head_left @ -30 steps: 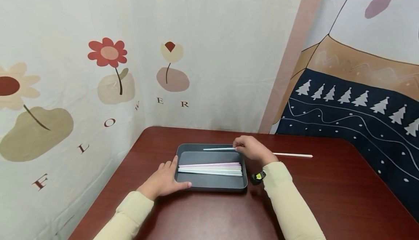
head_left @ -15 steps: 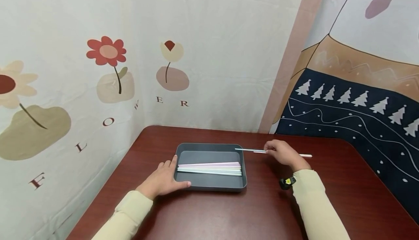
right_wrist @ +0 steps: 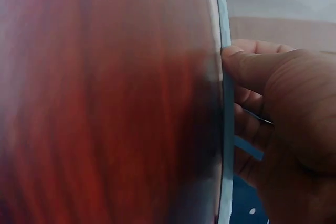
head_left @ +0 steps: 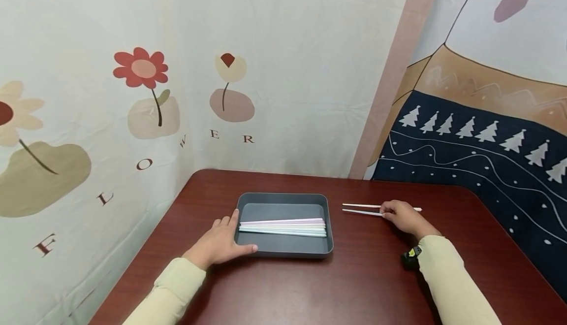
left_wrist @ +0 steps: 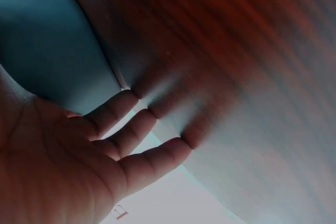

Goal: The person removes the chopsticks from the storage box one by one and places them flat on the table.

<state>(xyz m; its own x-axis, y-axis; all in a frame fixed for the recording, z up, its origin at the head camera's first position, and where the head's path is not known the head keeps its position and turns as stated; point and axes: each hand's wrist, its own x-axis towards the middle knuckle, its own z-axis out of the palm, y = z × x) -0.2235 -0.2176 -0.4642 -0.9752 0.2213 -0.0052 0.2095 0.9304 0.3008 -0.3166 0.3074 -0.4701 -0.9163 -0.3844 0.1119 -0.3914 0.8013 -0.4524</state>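
Your right hand had a light blue stick pinched by the end nearest you, grip closed down to the stick's thickness, thumb on one side, fingers on the other. The right wrist view had that stick running top to bottom past your thumb tip. Can't tell if it touched the desk.

A pale stick lay on the desk just beyond, roughly parallel, passing behind your fingers, its far-right end poking out past the hand. Both were right of the gray tray, clear of its rim.

Your left hand was spread at the tray's left end: fingers extended along the left side, thumb out along the near rim. Grip wide, nothing pinched.

Inside the tray, a bundle of sticks lay lengthwise, pink on the far side, light blue nearest you.

You had cream sleeves on and a black device with a yellow patch at the right wrist. Flower-print cloth hung behind the desk.
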